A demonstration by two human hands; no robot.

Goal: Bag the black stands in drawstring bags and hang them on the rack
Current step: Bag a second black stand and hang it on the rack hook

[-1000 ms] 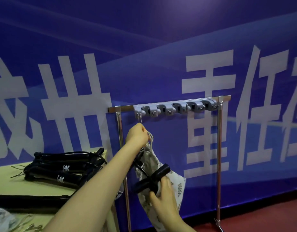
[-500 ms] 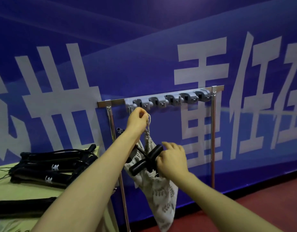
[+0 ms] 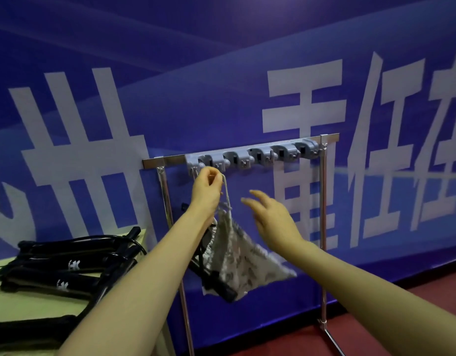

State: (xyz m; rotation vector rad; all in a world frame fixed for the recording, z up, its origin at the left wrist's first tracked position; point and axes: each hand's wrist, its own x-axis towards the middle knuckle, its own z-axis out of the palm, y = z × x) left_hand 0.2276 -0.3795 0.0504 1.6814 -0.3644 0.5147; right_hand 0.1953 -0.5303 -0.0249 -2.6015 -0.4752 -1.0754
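My left hand (image 3: 206, 189) pinches the white cord (image 3: 226, 194) of a leaf-patterned drawstring bag (image 3: 243, 263) just under the leftmost hook of the grey hook strip (image 3: 250, 156) on the metal rack (image 3: 323, 191). The bag hangs below that hand, swung to the right, and a black stand (image 3: 216, 283) pokes out of its lower left. My right hand (image 3: 272, 217) hovers to the right of the cord with fingers spread, holding nothing. More black stands (image 3: 65, 263) lie piled on the table at the left.
A yellow-green table (image 3: 29, 304) stands at the lower left, its corner close to the rack's left post (image 3: 168, 217). A blue banner wall runs behind the rack. Red floor (image 3: 375, 317) shows at the lower right around the rack's foot.
My left hand has lifted the cord up to the leftmost hook. My right hand has let go of the black stand, and the bag has dropped and swung right.
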